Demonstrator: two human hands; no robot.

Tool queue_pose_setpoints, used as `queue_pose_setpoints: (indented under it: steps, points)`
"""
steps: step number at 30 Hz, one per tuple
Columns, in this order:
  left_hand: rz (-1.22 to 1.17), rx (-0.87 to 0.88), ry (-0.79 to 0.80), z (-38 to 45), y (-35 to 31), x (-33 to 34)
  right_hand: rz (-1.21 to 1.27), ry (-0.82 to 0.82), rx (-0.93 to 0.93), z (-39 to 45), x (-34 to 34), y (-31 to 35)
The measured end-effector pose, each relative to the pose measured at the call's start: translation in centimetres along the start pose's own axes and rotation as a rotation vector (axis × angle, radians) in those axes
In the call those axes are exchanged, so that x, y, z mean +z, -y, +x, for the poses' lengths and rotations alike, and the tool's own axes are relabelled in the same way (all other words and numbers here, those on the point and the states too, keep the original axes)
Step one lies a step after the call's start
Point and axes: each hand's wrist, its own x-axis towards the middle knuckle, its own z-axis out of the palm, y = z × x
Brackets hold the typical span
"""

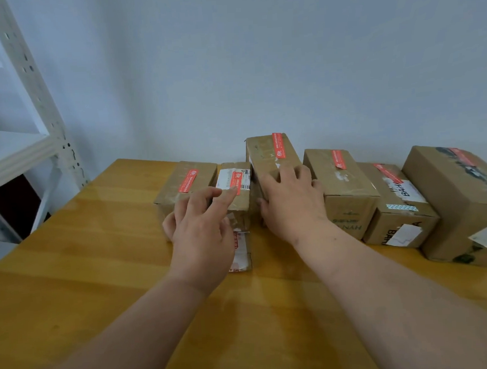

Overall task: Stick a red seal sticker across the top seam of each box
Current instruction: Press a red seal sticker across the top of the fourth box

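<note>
Brown cardboard boxes (340, 176) bear red seal stickers (278, 145); honey-yellow wooden table (96, 254); white shelving (14, 144).

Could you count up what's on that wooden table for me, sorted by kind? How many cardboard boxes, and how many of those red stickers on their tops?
Cardboard boxes: 6, in a row from the leftmost box to the rightmost box
Red seal stickers on box tops: 6, one per box, from the leftmost sticker to the rightmost sticker
Total: 12

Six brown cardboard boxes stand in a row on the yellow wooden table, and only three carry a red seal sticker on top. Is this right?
Not quite. The head view shows all six brown cardboard boxes on the yellow wooden table carrying a red seal sticker on top, not three.
</note>
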Motion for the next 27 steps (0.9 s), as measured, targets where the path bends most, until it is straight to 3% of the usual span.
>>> queue_pose_setpoints:
  steps: [10,17,23,27]
  points:
    - [0.0,-0.044,0.017,-0.8,-1.0,-0.9,0.119,-0.043,0.042,-2.9,-2.6,-0.6]
    - [0.018,-0.055,0.077,-2.2,-3.7,-3.0,0.231,0.33,0.187,-8.0,-5.7,-3.3]
    - [-0.035,-0.018,0.11,-4.2,-7.0,-4.4,0.223,0.559,0.135,-12.3,-8.7,-7.0]
    - [-0.062,0.025,0.254,-5.3,-8.8,-5.2,0.256,0.663,0.042,-14.7,-9.8,-8.9]
